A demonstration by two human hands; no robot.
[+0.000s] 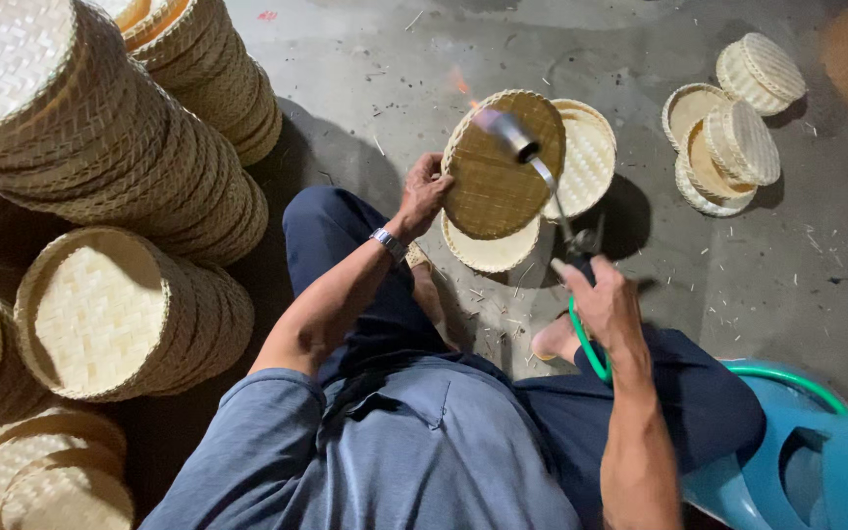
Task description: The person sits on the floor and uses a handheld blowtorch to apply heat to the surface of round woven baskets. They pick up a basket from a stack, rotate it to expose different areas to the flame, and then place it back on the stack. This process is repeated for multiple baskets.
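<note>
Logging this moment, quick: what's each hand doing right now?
Left hand: closed on the rim of the round woven tray, holding it upright.
Right hand: closed around the gas torch handle.

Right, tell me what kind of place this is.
Probably a basket-making workshop. Tall stacks of woven trays crowd a bare concrete floor littered with splinters, and the right hand aims a gas torch at a woven tray held up by the left hand.
</note>
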